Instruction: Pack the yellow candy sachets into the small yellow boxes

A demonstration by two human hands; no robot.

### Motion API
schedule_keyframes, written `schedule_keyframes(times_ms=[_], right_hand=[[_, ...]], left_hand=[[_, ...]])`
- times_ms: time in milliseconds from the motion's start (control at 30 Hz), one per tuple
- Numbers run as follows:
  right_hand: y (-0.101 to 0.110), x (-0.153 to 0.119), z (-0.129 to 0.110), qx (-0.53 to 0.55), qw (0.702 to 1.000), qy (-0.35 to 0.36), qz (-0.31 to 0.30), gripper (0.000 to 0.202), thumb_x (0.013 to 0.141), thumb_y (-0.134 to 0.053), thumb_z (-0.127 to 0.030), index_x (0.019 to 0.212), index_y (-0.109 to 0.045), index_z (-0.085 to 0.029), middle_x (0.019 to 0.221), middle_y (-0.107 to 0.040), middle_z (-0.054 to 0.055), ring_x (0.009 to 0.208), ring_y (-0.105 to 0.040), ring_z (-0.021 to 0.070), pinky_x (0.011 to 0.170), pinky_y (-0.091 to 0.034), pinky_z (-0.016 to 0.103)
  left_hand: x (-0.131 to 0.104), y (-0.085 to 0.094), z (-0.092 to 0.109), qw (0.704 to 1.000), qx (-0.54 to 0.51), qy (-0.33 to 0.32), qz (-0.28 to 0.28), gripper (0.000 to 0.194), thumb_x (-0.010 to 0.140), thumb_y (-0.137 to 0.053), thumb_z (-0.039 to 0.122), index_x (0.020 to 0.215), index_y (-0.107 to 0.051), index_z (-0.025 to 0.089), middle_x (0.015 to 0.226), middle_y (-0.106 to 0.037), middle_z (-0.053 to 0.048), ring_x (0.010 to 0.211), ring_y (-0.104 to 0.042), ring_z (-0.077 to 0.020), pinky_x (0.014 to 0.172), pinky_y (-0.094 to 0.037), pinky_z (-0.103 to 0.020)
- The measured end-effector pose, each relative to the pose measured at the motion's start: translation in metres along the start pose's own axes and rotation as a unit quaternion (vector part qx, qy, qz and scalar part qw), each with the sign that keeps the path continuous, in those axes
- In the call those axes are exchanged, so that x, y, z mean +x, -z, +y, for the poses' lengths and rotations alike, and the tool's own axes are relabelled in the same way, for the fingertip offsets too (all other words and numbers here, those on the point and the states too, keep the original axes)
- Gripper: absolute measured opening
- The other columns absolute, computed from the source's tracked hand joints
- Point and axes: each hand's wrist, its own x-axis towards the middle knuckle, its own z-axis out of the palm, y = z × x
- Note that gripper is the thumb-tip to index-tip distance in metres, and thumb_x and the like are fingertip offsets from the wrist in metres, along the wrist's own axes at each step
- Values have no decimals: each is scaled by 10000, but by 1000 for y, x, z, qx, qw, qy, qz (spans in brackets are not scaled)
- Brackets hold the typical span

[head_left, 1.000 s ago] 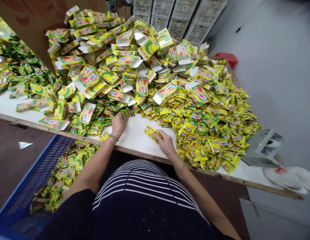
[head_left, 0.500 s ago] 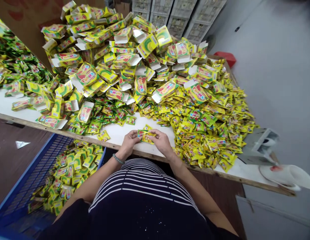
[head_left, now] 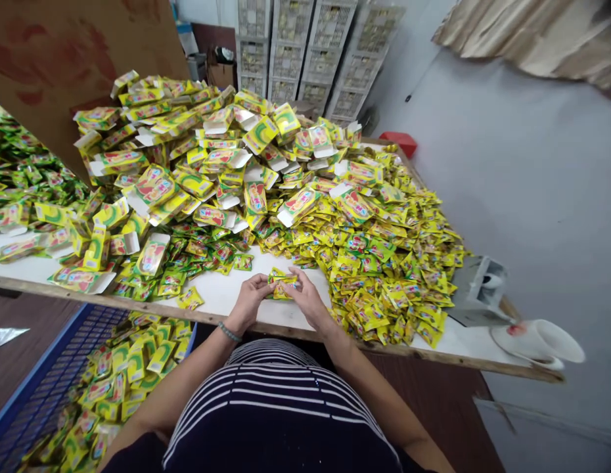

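Note:
Small yellow packets (head_left: 282,286), printed with red and green, are between my two hands just above the white tabletop. My left hand (head_left: 251,301) pinches their left side with thumb and fingers. On the other side my right hand (head_left: 309,301) holds them, thumb in front and fingers behind. How many packets are in the hands I cannot tell. A loose yellow packet (head_left: 190,298) lies left of my hands, and a green one (head_left: 243,262) lies beyond it. To the right rises a heap of yellow packets (head_left: 374,289).
Open-ended printed boxes (head_left: 155,187) are piled at the back, with green packets (head_left: 175,269) in front. A blue crate (head_left: 44,374) of filled boxes stands below the table edge at left. A grey device (head_left: 477,292) and a white funnel-shaped container (head_left: 542,341) sit at right. Cardboard (head_left: 83,59) stands back left.
The view has tilted up, showing more of the back wall and crates. My hands stay together at the packets, with the right fingers shifted higher around them.

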Motion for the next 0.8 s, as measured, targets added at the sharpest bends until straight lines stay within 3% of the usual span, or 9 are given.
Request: schedule_keyframes(times_ms=[100, 167, 267, 333, 400, 467, 567, 667, 800], right_hand=[[16, -4, 4, 67, 997, -37, -19, 472, 732, -713, -524, 1065, -625, -202, 963, -694, 70, 793, -646, 204, 631, -583, 326], [27, -7, 8, 43, 999, -25, 23, 450, 719, -722, -549, 996, -626, -207, 830, -665, 46, 715, -617, 201, 558, -565, 321], [33, -10, 14, -2, 997, -10, 72, 450, 711, -713, -576, 963, -626, -214, 692, -598, 12, 608, -553, 186, 509, -537, 322], [31, -12, 17, -20, 997, -13, 73, 442, 720, -695, -582, 962, -626, -218, 656, -576, 0, 576, -528, 181, 501, -528, 323], [29, -16, 19, -50, 996, -7, 67, 416, 744, -674, -574, 961, -633, -221, 634, -560, -10, 554, -510, 172, 501, -512, 313], [29, -20, 20, -83, 994, 7, 65, 390, 766, -663, -561, 960, -647, -223, 608, -537, -24, 530, -490, 161, 501, -486, 298], [40, -24, 17, -97, 993, 11, 71, 380, 778, -663, -554, 959, -663, -220, 557, -499, -40, 505, -483, 159, 494, -446, 285], [53, -24, 11, -58, 996, -2, 67, 395, 772, -666, -548, 982, -658, -213, 601, -569, -21, 493, -479, 149, 482, -415, 276], [51, -12, 4, 11, 1000, -11, -8, 367, 724, -709, -514, 933, -634, -222, 1036, -697, 62, 521, -460, 100, 455, -391, 247]], left_hand=[[16, -6, 18, 987, 137, -11, -86, 379, 609, -854, 460, 731, -670, 151, 674, -664, -21, 641, -609, -144, 653, -483, -274], [34, -15, 40, 953, 284, -83, -62, 377, 671, -813, 487, 833, -710, 163, 759, -693, -54, 707, -626, -186, 691, -489, -310], [70, -40, 78, 841, 462, -273, 66, 510, 731, -787, 457, 1143, -667, 182, 1100, -698, -128, 1029, -617, -284, 910, -462, -391], [98, -60, 100, 771, 533, -337, 89, 714, 697, -826, 414, 1309, -566, 155, 1309, -609, -186, 1241, -511, -347, 1031, -387, -440], [121, -74, 115, 735, 594, -320, 71, 798, 668, -848, 362, 1357, -520, 128, 1306, -604, -216, 1260, -489, -384, 1039, -368, -475], [134, -76, 122, 724, 631, -275, 47, 691, 689, -819, 295, 1304, -565, 113, 1195, -657, -211, 1165, -547, -379, 992, -403, -469], [123, -55, 119, 712, 646, -271, 40, 513, 727, -718, 181, 1226, -628, 104, 1145, -678, -188, 1089, -575, -345, 969, -430, -444], [87, -13, 101, 683, 661, -311, 10, 561, 717, -602, 64, 1271, -623, 150, 1244, -664, -131, 1178, -512, -340, 1035, -395, -478], [34, 31, 64, 672, 657, -302, -158, 691, 644, -475, -59, 1252, -646, 219, 1284, -666, -51, 1252, -458, -297, 1087, -383, -484]])
